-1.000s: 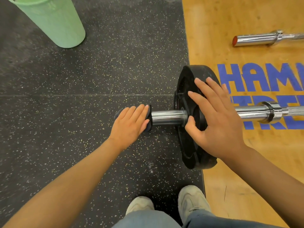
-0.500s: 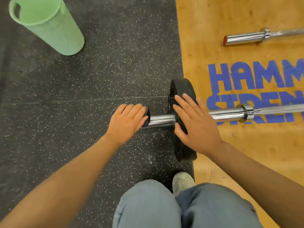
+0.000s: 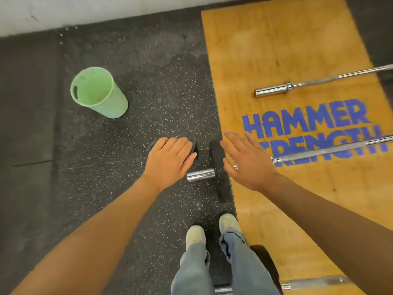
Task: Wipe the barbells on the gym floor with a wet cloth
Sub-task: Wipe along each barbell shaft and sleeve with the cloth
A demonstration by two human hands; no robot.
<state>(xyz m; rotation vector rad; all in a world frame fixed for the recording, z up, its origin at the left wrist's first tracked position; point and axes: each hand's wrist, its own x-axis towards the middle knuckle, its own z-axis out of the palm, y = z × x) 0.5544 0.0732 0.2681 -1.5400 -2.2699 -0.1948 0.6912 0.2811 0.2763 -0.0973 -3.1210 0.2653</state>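
**Cloth in your left hand, right hand spread above the plate**

Your left hand (image 3: 170,160) was held palm down with the dark cloth (image 3: 194,149) tucked beneath it; the fingers lay over the cloth and its edges showed past your fingertips and at the far side of the hand. The hand was just beside the end of the chrome sleeve (image 3: 201,175) of the near barbell (image 3: 331,149), and whether the cloth touched the metal could not be told. Your right hand (image 3: 247,161) had its fingers straight and spread and gripped nothing, in front of the black weight plate (image 3: 215,155) that stood on edge on that sleeve. The bar ran off to your right across the wooden platform (image 3: 276,50) and its blue lettering (image 3: 308,122). A second barbell (image 3: 274,90), without plates, lay farther away on the same platform. A green bucket (image 3: 98,95) stood on the speckled rubber floor (image 3: 159,92), well apart to your left. Your pale shoes (image 3: 195,235) stood below the sleeve, near the platform's edge.
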